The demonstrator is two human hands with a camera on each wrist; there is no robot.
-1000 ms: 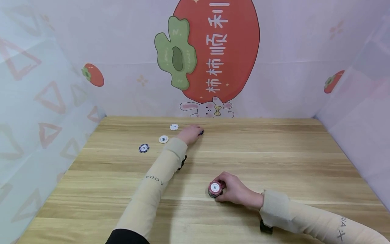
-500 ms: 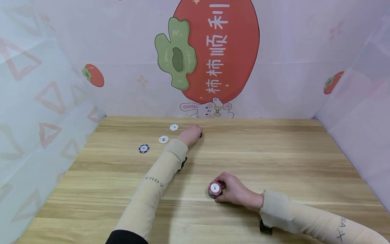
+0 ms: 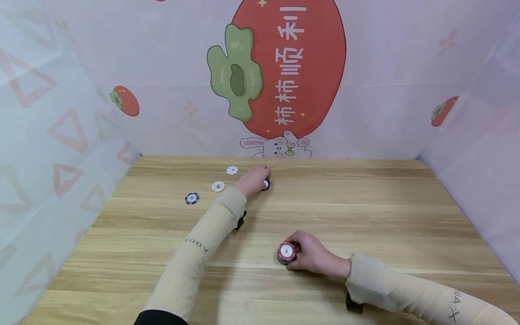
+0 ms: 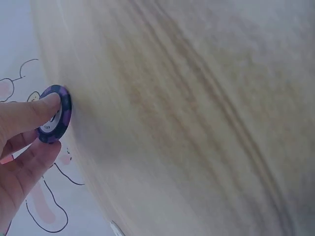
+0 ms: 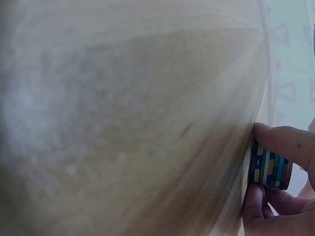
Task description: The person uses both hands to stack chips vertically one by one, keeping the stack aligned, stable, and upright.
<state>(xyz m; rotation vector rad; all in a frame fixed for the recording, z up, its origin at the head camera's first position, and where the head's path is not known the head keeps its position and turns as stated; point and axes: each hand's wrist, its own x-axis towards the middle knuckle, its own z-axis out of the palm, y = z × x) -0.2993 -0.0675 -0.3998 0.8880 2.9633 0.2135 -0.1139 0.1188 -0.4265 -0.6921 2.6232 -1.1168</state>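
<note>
right hand [image 3: 313, 253]: gripping stack [image 3: 286, 252] | from stack: left hand [image 3: 252, 179] pinching dark chip [image 4: 56, 122], 11 o'clock; blue chip [image 3: 192, 198], 10 o'clock

Dark chip [image 3: 266, 184] now closer, more face visible

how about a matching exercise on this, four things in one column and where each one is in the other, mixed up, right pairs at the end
Things
1. Chip stack
2. Purple-edged dark chip
3. Blue-edged loose chip
4. Large red fruit drawing

Places
A. Lying on the table, untouched
B. Gripped by the right fingers
C. On the backdrop behind the table
D. Pinched by the left fingers

Right pairs: 1-B, 2-D, 3-A, 4-C
</note>
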